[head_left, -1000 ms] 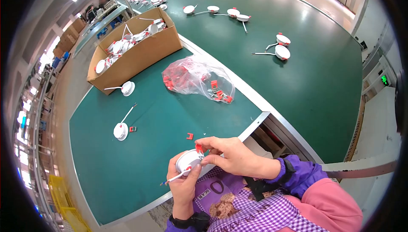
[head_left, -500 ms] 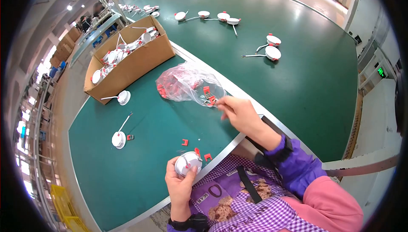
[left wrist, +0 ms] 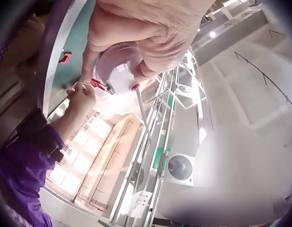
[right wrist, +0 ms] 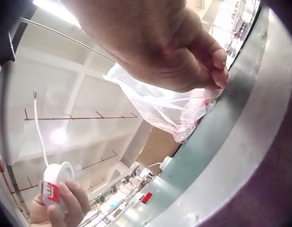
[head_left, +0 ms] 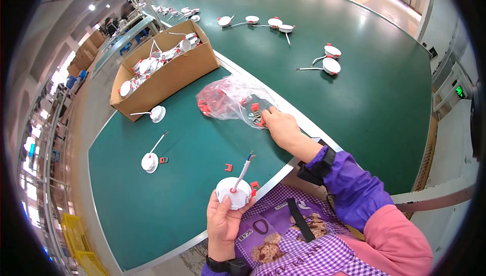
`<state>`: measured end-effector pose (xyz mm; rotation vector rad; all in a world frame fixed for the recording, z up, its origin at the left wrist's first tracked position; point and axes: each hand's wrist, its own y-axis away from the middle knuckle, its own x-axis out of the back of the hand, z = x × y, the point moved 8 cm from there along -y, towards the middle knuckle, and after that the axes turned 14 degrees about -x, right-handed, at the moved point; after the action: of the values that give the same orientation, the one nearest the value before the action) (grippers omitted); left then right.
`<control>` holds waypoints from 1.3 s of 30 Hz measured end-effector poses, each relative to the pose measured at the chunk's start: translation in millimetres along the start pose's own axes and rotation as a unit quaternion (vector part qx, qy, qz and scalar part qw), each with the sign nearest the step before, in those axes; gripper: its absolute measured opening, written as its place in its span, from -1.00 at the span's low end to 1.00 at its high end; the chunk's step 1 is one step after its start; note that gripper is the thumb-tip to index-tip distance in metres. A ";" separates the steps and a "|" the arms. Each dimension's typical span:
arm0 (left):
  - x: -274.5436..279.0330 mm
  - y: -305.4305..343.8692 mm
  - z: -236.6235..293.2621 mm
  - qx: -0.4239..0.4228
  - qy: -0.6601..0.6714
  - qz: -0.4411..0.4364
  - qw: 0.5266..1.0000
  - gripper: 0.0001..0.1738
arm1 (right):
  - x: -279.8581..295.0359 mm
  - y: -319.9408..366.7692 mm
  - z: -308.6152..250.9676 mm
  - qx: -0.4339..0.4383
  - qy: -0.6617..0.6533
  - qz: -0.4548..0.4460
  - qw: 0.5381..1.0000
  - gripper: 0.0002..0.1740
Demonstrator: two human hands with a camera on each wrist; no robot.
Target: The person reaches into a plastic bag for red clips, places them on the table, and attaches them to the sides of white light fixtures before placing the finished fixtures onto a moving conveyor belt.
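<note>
My left hand (head_left: pixel 223 220) holds a white round downlight (head_left: pixel 228 187) by its rim, thumb across the back. Its white cable (head_left: pixel 243 171) sticks upward, with bare wire ends. A red spring clip (right wrist: pixel 51 193) sits on the light's side. Farther off, my right hand (head_left: pixel 284 130) reaches to the mouth of a clear plastic bag (head_left: pixel 223 94) of red clips. Thumb and fingertips (right wrist: pixel 220 78) are close together in the right wrist view, right at the red clips (head_left: pixel 256 108); I cannot tell whether they pinch one.
A cardboard box (head_left: pixel 169 76) full of downlights stands at the back left. Two loose downlights, one being this light (head_left: pixel 150 162), lie on the green table (head_left: pixel 131 210). Small red pieces (head_left: pixel 229 167) lie nearby. Several finished-looking lights (head_left: pixel 331 66) sit on the green belt beyond the metal rail.
My right hand has left the downlight and moved forward to the bag's mouth. The left hand has turned the downlight, so its cable now points up instead of to the left.
</note>
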<state>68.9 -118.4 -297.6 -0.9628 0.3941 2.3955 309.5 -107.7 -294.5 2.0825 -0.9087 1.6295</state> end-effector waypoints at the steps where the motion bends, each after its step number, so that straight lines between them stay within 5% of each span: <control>1: -1.6 0.2 -1.1 0.008 0.002 -0.004 1.000 -0.56 | 2.7 2.0 0.7 0.005 -0.023 0.013 1.000 -0.80; 6: 8.0 -2.7 1.3 -0.037 -0.158 0.002 0.987 -0.55 | 20.9 20.4 7.1 0.026 -0.118 0.074 0.990 -0.83; 9: 10.5 -3.1 7.7 -0.082 -0.216 0.008 0.973 -0.57 | 56.6 41.8 11.7 0.024 -0.329 0.121 0.936 -0.85; 12: 4.4 -3.9 10.2 -0.092 -0.227 0.008 0.970 -0.60 | 61.1 54.5 5.2 0.003 -0.408 0.049 0.912 -0.85; 14: 1.3 -4.9 9.7 -0.094 -0.225 -0.006 0.970 -0.64 | 47.9 59.9 -0.1 -0.041 -0.565 -0.067 0.822 -0.88; 17: -5.0 -4.5 8.5 -0.092 -0.227 -0.021 0.969 -0.65 | 58.8 74.7 -22.3 0.029 -0.570 -0.068 0.818 -0.89; 18: -5.0 -4.9 7.4 -0.093 -0.226 -0.019 0.969 -0.65 | 71.7 83.3 -33.0 0.056 -0.503 -0.054 0.861 -0.89; 25: -4.9 -6.4 12.5 -0.132 -0.308 -0.035 0.941 -0.63 | 41.4 103.5 -48.2 -0.003 -0.545 -0.220 0.809 -0.86; 28: -2.0 -7.0 12.5 -0.143 -0.331 -0.037 0.932 -0.64 | 45.4 107.5 -50.2 0.027 -0.531 -0.206 0.822 -0.85; 30: -1.5 -7.0 13.6 -0.148 -0.340 -0.036 0.928 -0.65 | 60.8 112.8 -56.9 0.129 -0.467 -0.119 0.866 -0.86; 39: -17.6 -6.3 21.9 -0.169 -0.450 -0.067 0.874 -0.68 | 73.4 130.8 -68.7 0.235 -0.304 -0.005 0.923 -0.78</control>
<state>71.1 -109.8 -270.2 0.0891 -0.4368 2.5061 181.9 -181.4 -220.3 3.0186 -0.7085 1.2893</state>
